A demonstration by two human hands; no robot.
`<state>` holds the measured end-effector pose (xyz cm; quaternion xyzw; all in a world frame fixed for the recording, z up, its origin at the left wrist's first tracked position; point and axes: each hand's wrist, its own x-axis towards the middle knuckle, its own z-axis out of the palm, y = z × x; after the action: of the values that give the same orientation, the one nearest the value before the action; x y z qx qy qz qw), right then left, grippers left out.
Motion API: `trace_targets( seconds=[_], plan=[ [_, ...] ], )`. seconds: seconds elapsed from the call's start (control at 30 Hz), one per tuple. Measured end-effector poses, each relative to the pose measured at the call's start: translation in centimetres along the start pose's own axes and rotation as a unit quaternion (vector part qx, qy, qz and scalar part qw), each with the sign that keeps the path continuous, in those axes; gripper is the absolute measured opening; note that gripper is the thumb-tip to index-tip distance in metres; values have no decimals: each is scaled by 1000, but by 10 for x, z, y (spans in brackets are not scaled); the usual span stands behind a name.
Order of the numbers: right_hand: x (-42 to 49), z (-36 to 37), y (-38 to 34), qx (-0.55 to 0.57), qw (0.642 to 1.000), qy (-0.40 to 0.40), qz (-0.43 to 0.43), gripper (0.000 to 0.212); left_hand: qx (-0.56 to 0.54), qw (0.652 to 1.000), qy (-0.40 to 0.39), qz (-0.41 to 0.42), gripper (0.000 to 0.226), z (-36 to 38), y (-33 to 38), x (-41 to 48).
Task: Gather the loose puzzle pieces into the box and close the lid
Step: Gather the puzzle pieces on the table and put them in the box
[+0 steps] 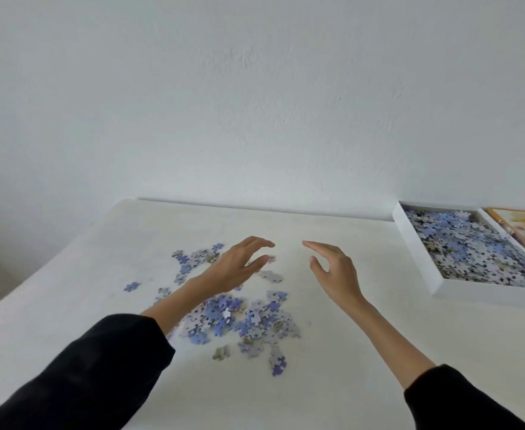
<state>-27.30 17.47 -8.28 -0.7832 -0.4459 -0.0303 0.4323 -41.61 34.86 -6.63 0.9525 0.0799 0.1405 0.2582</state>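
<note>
Several loose blue and grey puzzle pieces [248, 321] lie scattered on the white table [68, 305], mostly in a pile at the centre. My left hand [236, 268] hovers over the far part of the pile, fingers apart and curved, holding nothing. My right hand [335, 274] hovers to the right of the pile over bare table, also spread and empty. The white puzzle box [416, 249] stands open at the far right, holding many pieces. Its lid [522, 228], with a yellowish picture, lies beside the box at the frame's right edge.
A plain white wall [255, 103] rises right behind the table's far edge. The table's left edge runs diagonally at the left. Black sleeves cover both forearms up to mid-arm.
</note>
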Motion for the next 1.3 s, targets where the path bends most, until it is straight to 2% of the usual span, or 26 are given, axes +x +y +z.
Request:
trace_targets(
  seconds=[0.13, 0.27, 0.33, 0.43, 0.5, 0.6, 0.7, 0.77, 0.83, 0.9, 1.0, 1.07, 1.2, 1.3],
  plan=[
    [-15, 32, -20, -11, 996, -77, 35, 37, 20, 999, 14, -23, 36, -26, -36, -38],
    [-46, 48, -30, -41, 969, -229, 84, 61, 85, 991, 41, -90, 36, -50, -88, -76],
    [-66, 46, -36, -31, 961, -256, 94, 73, 115, 979, 40, -161, 51, -61, -114, -97],
    [-90, 39, -44, -14, 963, -250, 101, 78, 101, 967, 15, -235, 97, -71, -139, -128],
    [-104, 40, -49, -61, 963, -248, 89, 86, 103, 969, -56, -217, 118, -71, -144, -142],
    [-115, 53, -60, -182, 946, -263, 51, 101, 66, 973, -156, -155, 122, -70, -138, -148],
    [-112, 71, -70, -247, 934, -253, 54, 96, 33, 971, -223, -82, 125, -66, -126, -144],
    [-105, 81, -76, -257, 934, -238, 73, 90, 65, 964, -255, -28, 130, -58, -118, -141],
    [-96, 89, -81, -252, 936, -229, 91, 87, 106, 961, -254, 10, 129, -48, -113, -138],
    [-89, 94, -85, -235, 942, -220, 98, 87, 103, 972, -211, -3, 121, -41, -107, -134],
    [-88, 95, -88, -217, 951, -214, 55, 87, 68, 991, -104, -48, 102, -38, -98, -129],
    [-93, 94, -89, -227, 948, -225, 13, 92, 43, 995, -74, -47, 97, -43, -99, -130],
    [-98, 96, -88, -254, 936, -242, -15, 95, 15, 981, -194, -4, 123, -54, -107, -142],
    [-91, 99, -86, -243, 943, -228, 18, 80, 41, 980, -192, -19, 115, -50, -109, -147]
  ],
)
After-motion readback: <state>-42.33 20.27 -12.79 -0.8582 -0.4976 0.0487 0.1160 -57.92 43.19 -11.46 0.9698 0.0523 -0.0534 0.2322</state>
